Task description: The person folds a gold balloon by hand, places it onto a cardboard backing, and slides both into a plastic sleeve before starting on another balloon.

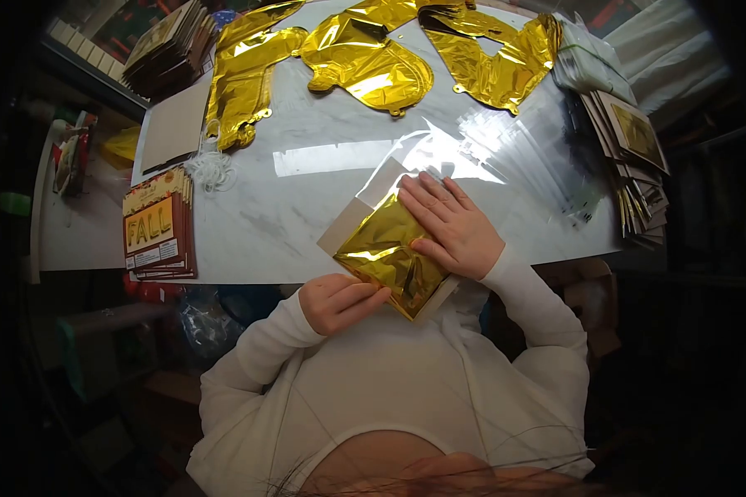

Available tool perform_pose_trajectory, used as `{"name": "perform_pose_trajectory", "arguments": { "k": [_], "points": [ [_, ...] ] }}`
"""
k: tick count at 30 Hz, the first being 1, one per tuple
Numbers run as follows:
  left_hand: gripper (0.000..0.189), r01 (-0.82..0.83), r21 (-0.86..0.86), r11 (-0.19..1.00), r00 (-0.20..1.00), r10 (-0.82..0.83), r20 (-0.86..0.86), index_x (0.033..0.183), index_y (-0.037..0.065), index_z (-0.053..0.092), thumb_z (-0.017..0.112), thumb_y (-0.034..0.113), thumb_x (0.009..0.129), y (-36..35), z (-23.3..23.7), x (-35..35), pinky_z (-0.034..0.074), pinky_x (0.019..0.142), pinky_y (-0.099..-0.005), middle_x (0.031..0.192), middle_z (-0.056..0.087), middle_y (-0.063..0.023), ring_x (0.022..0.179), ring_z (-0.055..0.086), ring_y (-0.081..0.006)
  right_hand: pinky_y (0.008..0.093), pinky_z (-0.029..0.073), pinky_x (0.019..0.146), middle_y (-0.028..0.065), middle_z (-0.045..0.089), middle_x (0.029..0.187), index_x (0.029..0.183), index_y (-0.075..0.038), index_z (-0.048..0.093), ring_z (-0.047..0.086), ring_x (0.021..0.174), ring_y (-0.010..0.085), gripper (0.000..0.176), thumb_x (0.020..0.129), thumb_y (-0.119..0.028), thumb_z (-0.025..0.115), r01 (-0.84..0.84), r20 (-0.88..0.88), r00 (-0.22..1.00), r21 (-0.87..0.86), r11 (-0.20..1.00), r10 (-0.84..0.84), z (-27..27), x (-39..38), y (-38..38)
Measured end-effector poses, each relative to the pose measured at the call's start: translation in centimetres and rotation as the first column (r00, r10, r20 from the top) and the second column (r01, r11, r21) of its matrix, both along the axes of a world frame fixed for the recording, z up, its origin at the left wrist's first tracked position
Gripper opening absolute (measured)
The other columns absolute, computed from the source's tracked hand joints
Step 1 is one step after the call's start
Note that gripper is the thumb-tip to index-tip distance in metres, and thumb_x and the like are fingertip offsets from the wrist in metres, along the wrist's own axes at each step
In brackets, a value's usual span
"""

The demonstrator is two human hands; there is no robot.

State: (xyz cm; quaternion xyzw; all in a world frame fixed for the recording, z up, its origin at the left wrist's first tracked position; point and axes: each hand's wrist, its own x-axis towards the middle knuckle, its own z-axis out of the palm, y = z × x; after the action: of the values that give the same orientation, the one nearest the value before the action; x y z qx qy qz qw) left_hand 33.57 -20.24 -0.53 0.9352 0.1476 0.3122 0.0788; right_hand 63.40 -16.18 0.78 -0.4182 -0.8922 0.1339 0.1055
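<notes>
A folded gold foil balloon (389, 248) lies on a pale card (340, 224) at the table's near edge, tilted to one side. My right hand (453, 228) rests flat on the upper right of the foil, fingers stretched out and thumb apart. At the lower left edge, my left hand (340, 304) has its fingers curled and pinched together on the foil's border. The fingertips' exact hold there is partly hidden. A clear plastic sleeve (381, 182) appears to show past the card's far end.
Flat gold foil balloons (365, 62) lie along the far side. Clear plastic bags (530, 157) spread to the right, beside stacked cards (630, 157). On the left are printed "FALL" packs (153, 228), white string (211, 168) and a grey-beige card stack (172, 128).
</notes>
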Motion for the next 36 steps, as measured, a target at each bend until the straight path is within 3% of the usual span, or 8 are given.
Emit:
{"name": "perform_pose_trajectory", "arguments": {
  "k": [10,15,22,28,30,33,36],
  "points": [
    [0.045,-0.156,-0.079,0.985,0.986,0.16,0.045,0.117,0.008,0.079,0.076,0.005,0.072,0.5,-0.4,3.7,0.058,0.07,-0.0331,0.103,0.072,-0.0066,0.085,0.07,-0.0216,0.0504,0.016,0.131,0.0124,0.029,0.173,0.167,-0.011,0.032,0.024,0.161,0.0324,0.071,0.108,-0.047,0.048,-0.052,0.007,0.999,-0.038,0.998,0.052,-0.1,0.1,-0.7],
    [0.038,-0.191,-0.1,0.976,0.976,0.2,0.085,0.113,0.007,0.079,0.072,0.008,0.076,0.6,-0.5,6.1,0.057,0.071,-0.0355,0.103,0.073,-0.0064,0.085,0.07,-0.0254,0.0503,0.017,0.13,0.0135,0.031,0.173,0.166,-0.007,0.032,0.025,0.161,0.0341,0.069,0.111,-0.049,0.037,-0.173,-0.143,0.977,-0.125,0.977,0.155,-0.3,-0.2,-1.1],
    [0.034,-0.265,-0.153,0.952,0.955,0.281,0.093,0.108,0.005,0.079,0.074,0.013,0.075,0.9,-1.0,6.9,0.056,0.069,-0.036,0.102,0.074,-0.0082,0.082,0.071,-0.0268,0.0509,0.019,0.13,0.0151,0.036,0.17,0.164,-0.006,0.036,0.027,0.16,0.0364,0.072,0.111,-0.054,0.034,-0.184,-0.159,0.973,-0.11,0.977,0.166,-0.1,0.0,-1.2],
    [0.037,-0.284,-0.15,0.947,0.946,0.302,0.115,0.109,0.004,0.079,0.078,0.006,0.072,0.1,-0.9,6.6,0.06,0.076,-0.0357,0.101,0.074,-0.0086,0.089,0.073,-0.028,0.052,0.024,0.128,0.0154,0.039,0.168,0.161,-0.006,0.042,0.032,0.158,0.0355,0.07,0.102,-0.042,0.054,-0.233,-0.233,0.95,-0.075,0.97,0.21,0.2,0.1,-1.3],
    [0.039,-0.27,-0.126,0.954,0.947,0.287,0.145,0.11,0.004,0.079,0.079,0.004,0.07,-0.1,-0.9,6.4,0.061,0.079,-0.0359,0.102,0.074,-0.009,0.092,0.074,-0.028,0.0542,0.027,0.127,0.0153,0.045,0.164,0.155,-0.008,0.05,0.039,0.155,0.0344,0.07,0.09,-0.029,0.067,-0.204,-0.152,0.966,0.037,0.978,0.208,0.8,0.0,-1.7],
    [0.04,-0.302,-0.163,0.939,0.939,0.322,0.119,0.11,0.004,0.078,0.08,0.0,0.07,-0.8,-0.8,5.5,0.062,0.083,-0.0367,0.105,0.075,-0.0102,0.097,0.074,-0.028,0.0562,0.03,0.126,0.014,0.05,0.158,0.147,-0.009,0.056,0.043,0.151,0.0332,0.069,0.082,-0.023,0.072,-0.114,-0.156,0.979,0.141,0.983,0.135,-0.1,-0.2,-2.3],
    [0.035,-0.289,-0.13,0.949,0.952,0.299,0.07,0.11,0.003,0.078,0.081,0.001,0.075,-1.4,-0.5,4.2,0.062,0.082,-0.037,0.109,0.075,-0.0115,0.098,0.074,-0.0277,0.0565,0.032,0.125,0.0132,0.052,0.156,0.142,-0.009,0.06,0.046,0.149,0.0323,0.062,0.083,-0.023,0.074,-0.066,-0.11,0.991,0.103,0.993,0.077,0.2,-0.1,-2.7]
  ]
}}
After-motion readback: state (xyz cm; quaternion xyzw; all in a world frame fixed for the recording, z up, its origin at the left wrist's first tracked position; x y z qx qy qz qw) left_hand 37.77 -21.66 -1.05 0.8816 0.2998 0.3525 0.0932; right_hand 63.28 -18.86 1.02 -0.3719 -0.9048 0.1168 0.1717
